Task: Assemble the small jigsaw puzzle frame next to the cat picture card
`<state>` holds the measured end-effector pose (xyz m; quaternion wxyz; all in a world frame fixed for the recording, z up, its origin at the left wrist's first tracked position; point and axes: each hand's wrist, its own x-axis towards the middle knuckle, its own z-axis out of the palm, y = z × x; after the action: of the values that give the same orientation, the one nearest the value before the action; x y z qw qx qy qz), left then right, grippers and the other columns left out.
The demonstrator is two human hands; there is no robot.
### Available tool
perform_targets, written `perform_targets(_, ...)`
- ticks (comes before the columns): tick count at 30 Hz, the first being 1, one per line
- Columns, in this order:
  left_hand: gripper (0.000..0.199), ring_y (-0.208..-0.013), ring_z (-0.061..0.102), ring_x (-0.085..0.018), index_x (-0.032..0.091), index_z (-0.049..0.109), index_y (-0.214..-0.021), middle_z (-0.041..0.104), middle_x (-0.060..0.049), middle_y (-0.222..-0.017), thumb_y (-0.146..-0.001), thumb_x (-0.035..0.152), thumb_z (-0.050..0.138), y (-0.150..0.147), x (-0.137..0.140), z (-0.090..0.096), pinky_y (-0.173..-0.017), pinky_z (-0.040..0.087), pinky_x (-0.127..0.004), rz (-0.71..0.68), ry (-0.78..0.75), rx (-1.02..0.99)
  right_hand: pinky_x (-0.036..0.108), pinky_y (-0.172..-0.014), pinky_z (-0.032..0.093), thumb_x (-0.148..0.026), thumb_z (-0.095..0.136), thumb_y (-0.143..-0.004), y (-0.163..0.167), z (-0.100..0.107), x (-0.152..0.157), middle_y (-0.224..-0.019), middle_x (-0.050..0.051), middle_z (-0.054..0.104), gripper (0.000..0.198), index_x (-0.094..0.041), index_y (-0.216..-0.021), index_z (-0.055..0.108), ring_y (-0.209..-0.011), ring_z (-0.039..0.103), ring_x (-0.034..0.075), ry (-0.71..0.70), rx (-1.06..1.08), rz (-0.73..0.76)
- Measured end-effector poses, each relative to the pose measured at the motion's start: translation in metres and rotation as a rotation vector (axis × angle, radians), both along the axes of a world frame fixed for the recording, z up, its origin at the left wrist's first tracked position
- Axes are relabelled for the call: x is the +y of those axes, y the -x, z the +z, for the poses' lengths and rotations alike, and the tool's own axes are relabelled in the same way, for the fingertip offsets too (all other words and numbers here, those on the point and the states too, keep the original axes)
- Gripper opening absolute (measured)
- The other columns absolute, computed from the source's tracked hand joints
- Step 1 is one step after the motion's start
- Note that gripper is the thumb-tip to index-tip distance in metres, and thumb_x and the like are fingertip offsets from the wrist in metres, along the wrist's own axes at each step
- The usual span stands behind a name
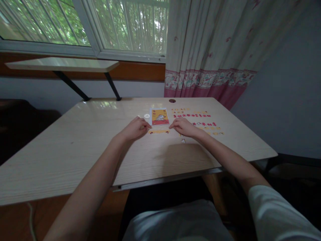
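Observation:
A picture card (160,117) with a white cartoon animal on yellow and red lies on the desk before me. My left hand (137,129) is at its lower left corner, fingers curled and tips close together. At the lower right corner, my right hand (183,127) has its thumb and index finger pressed together. Whether the fingertips grip the card's edge or something small cannot be made out. Just below, between the hands, lies a narrow row of yellow puzzle pieces (159,132). Several red puzzle pieces (193,115) sit in rows to the right, partly hidden by my right hand.
More yellow pieces (200,112) lie at the right, and a small whitish piece (183,141) is below my right wrist. The wooden desk (75,144) carries a raised shelf (62,64) at back left. A cable hole (172,100) is near the rear edge, before the curtain (210,78).

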<state>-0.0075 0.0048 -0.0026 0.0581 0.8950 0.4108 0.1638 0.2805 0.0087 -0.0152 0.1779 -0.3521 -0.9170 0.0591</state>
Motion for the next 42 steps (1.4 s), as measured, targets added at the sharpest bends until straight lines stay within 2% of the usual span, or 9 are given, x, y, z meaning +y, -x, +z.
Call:
perform_targets(8,0.020,-0.082,0.055,-0.018,0.016,0.070,-0.085,0.067,-0.006,-0.084,-0.082,0.023,0.052,0.000,0.000,0.000,-0.082,0.038,-0.031,0.013,0.011,0.048,0.031,-0.086,0.036,-0.006,0.043,-0.085,0.002,0.003,-0.004,-0.095,0.008,0.064,0.034,-0.019,-0.101,0.070,-0.091,0.054,0.017,0.026,-0.032,0.021)
perform_targets(14,0.024,-0.081,0.055,-0.020,0.015,0.069,-0.083,0.066,-0.008,-0.082,-0.082,0.027,0.049,-0.002,0.002,-0.002,-0.082,0.038,-0.034,0.007,0.014,0.091,0.032,-0.086,0.036,-0.005,0.043,-0.084,0.003,0.000,-0.002,-0.096,0.008,0.063,0.036,-0.020,-0.101,0.070,-0.092,0.054,0.017,0.041,-0.045,0.036)
perform_targets(20,0.022,-0.081,0.055,-0.019,0.015,0.068,-0.084,0.067,-0.008,-0.082,-0.082,0.027,0.049,-0.002,0.001,-0.001,-0.081,0.038,-0.032,0.007,0.012,0.106,0.031,-0.085,0.035,-0.009,0.044,-0.086,0.003,-0.002,-0.002,-0.096,0.007,0.063,0.033,-0.022,-0.101,0.070,-0.091,0.052,0.017,0.026,-0.066,0.026)
perform_targets(33,0.021,-0.082,0.056,-0.020,0.018,0.069,-0.087,0.065,-0.006,-0.081,-0.081,0.029,0.053,0.000,0.009,-0.018,-0.080,0.041,-0.033,0.035,-0.042,-0.019,0.032,-0.082,0.030,-0.014,0.045,-0.088,0.002,0.002,-0.006,-0.096,0.008,0.063,0.029,-0.022,-0.103,0.070,-0.090,0.050,0.019,-0.071,-0.143,-0.037)
perform_targets(38,0.025,-0.083,0.055,-0.019,0.019,0.071,-0.095,0.064,-0.008,-0.087,-0.084,0.021,0.048,-0.004,0.002,-0.009,-0.081,0.040,-0.033,-0.047,-0.034,-0.053,0.031,-0.082,0.030,-0.013,0.042,-0.090,0.005,-0.001,-0.009,-0.097,0.007,0.062,0.033,-0.022,-0.110,0.066,-0.093,0.048,0.019,-0.089,-0.125,0.004)
perform_targets(42,0.033,-0.082,0.053,-0.018,0.023,0.072,-0.099,0.063,-0.007,-0.086,-0.081,0.012,0.046,-0.008,0.001,-0.011,-0.080,0.040,-0.032,-0.128,-0.021,0.007,0.031,-0.079,0.031,-0.015,0.042,-0.090,0.009,-0.003,-0.010,-0.098,0.007,0.063,0.032,-0.023,-0.111,0.066,-0.090,0.047,0.019,-0.082,-0.164,0.015)
